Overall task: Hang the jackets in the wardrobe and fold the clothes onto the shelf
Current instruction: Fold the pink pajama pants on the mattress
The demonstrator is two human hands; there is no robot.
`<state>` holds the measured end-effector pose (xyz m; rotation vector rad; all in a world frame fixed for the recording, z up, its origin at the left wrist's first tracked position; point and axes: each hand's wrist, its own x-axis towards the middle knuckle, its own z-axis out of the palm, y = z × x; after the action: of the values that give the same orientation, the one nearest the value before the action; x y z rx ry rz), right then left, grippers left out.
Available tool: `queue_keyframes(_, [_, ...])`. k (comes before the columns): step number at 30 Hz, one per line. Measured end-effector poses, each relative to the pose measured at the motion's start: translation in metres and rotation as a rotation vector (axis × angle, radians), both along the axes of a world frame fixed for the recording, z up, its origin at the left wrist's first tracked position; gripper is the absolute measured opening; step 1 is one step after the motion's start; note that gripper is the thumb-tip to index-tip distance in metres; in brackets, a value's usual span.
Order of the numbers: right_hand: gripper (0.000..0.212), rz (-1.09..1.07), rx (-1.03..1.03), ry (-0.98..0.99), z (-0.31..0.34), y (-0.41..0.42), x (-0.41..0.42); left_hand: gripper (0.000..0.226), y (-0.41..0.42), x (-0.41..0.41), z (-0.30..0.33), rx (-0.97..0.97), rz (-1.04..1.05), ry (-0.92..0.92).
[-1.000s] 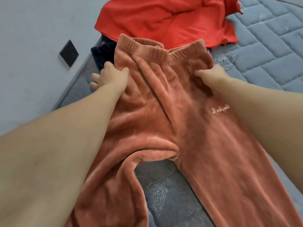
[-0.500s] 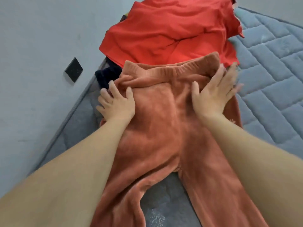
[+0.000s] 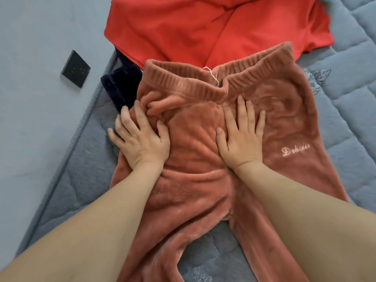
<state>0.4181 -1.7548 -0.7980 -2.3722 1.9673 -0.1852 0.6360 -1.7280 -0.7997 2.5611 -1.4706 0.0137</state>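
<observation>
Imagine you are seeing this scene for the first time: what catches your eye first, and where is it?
Most striking are the rust-coloured fleece trousers spread across the middle of the grey quilted mattress, with the left hand and right hand pressed flat just below the waistband. Behind them, at the top, lies a bright red garment.

1. Under your palms you have the fleece trousers [image 3: 195, 180], a dusty terracotta pink all over, with a ribbed waistband [image 3: 183, 82] of the same shade.
2. Pale cursive embroidery [image 3: 295, 150] marks their right hip, and a white thread [image 3: 211, 75] shows at the waist.
3. You see the red garment [image 3: 213, 27] in plain bright red.
4. The dark garment [image 3: 122, 86] is navy.
5. The quilted mattress [image 3: 350, 88] is grey-blue with stitched diamonds.
6. The wall [image 3: 30, 98] is pale grey, its socket plate [image 3: 75, 69] black.
</observation>
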Motion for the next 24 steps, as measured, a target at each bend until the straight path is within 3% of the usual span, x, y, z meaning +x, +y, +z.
queue_keyframes(12, [0.062,0.008,0.034,0.039,0.012,0.005,0.002,0.078,-0.002,0.0,0.003,-0.001,0.004,0.049])
queue_keyframes(15, [0.059,-0.135,0.134,-0.239,0.03,0.041,0.011,0.084,-0.002,0.007,0.015,0.052,-0.057,0.138])
queue_keyframes(17, [0.056,-0.155,0.063,-0.387,0.047,0.093,0.016,0.086,0.009,0.015,0.023,0.097,-0.13,0.266])
queue_keyframes(19, [0.048,0.099,-0.127,-0.367,0.063,0.156,0.022,0.087,0.038,0.028,0.031,0.103,-0.184,0.396])
queue_keyframes(21, [0.032,0.512,-0.197,-0.334,0.073,0.223,0.033,0.086,0.086,0.043,0.04,0.116,-0.163,0.399])
queue_keyframes(24, [0.015,0.888,0.022,-0.26,0.079,0.317,0.056,0.061,0.16,0.066,0.05,0.079,-0.004,0.418])
